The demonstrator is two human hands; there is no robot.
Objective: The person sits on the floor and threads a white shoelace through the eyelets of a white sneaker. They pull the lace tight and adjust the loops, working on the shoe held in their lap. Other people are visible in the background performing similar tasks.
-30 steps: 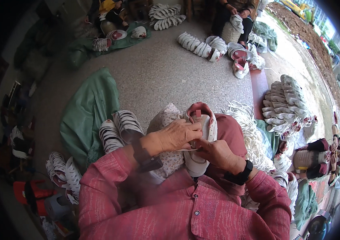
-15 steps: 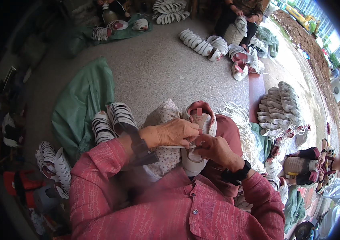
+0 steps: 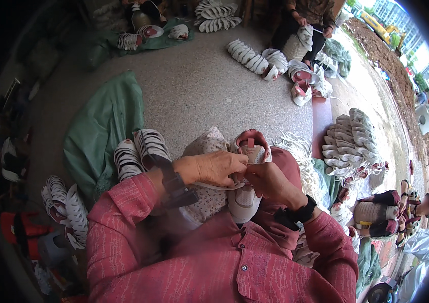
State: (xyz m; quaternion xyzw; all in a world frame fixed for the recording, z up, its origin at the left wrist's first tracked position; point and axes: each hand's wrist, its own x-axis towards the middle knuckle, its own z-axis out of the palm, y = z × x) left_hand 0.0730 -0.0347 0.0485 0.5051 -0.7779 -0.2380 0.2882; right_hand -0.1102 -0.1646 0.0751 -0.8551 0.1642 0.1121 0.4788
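A white shoe upper [image 3: 244, 206] with a pink lining rests on my lap, its opening turned away from me and its toe toward me. My left hand [image 3: 214, 167] is closed over its lacing area, the fingers pinching a white shoelace [image 3: 228, 188] that loops below them. Close beside it, my right hand [image 3: 273, 185] is also closed, thumb and finger pinched at the lacing. The lace end between its fingertips is mostly hidden. Floral cloth [image 3: 209, 203] covers my lap left of the upper.
A heap of loose white laces [image 3: 303, 164] hangs at my right. Stacked shoe uppers stand left [image 3: 151, 146] and right [image 3: 350, 139]. A green sheet [image 3: 106, 131] lies front left. Co-workers sit at the far right [image 3: 305, 22], far left and right side.
My right hand has turned and drawn slightly up and left, nearer my left hand. My left hand has shifted slightly left. The far co-worker's hands have spread apart along a white lace.
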